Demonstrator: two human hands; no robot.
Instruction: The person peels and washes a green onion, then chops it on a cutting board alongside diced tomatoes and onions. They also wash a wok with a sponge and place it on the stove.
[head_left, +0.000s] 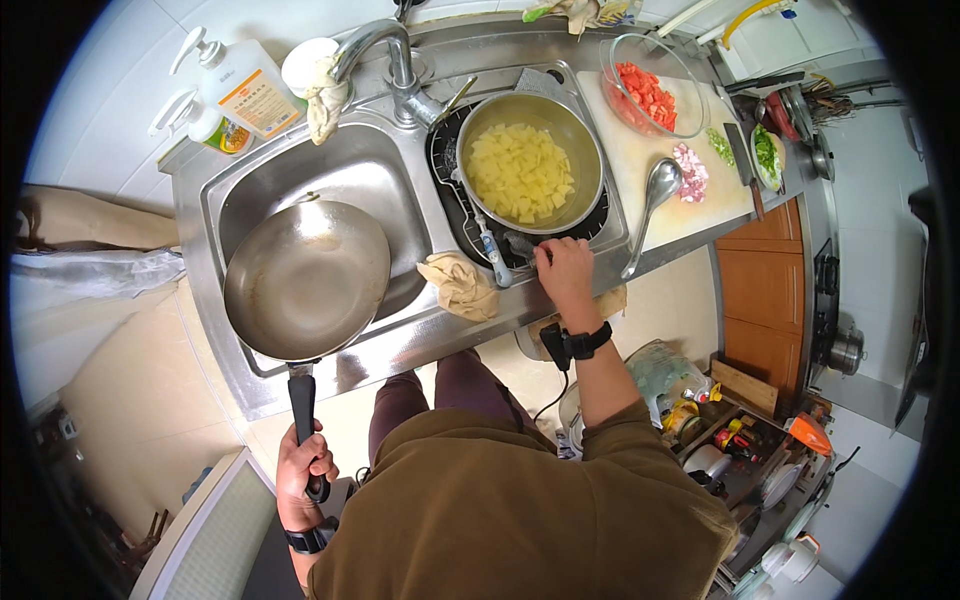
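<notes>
My left hand (304, 457) grips the black handle of a bare metal wok (307, 281), whose pan is tilted over the left sink basin (405, 247). On the sink's front rim rests my right hand (568, 271), fingers curled beside a grey scrubber-like piece (519, 244); whether it holds that piece is unclear. Just beyond it, a steel pot (592, 187) stands over a black rack (442, 161) in the second basin. Diced pale yellow pieces (517, 172), probably potato, lie in liquid inside. A blue-handled tool (495, 259) lies against the pot's left side.
A crumpled tan cloth (459, 286) lies between the basins, below the faucet (405, 67). To the right, a cutting board (660, 217) carries a ladle (660, 187), diced pink pieces (690, 172) and a glass bowl (701, 90) of chopped tomato. Pump bottles (251, 86) stand back left.
</notes>
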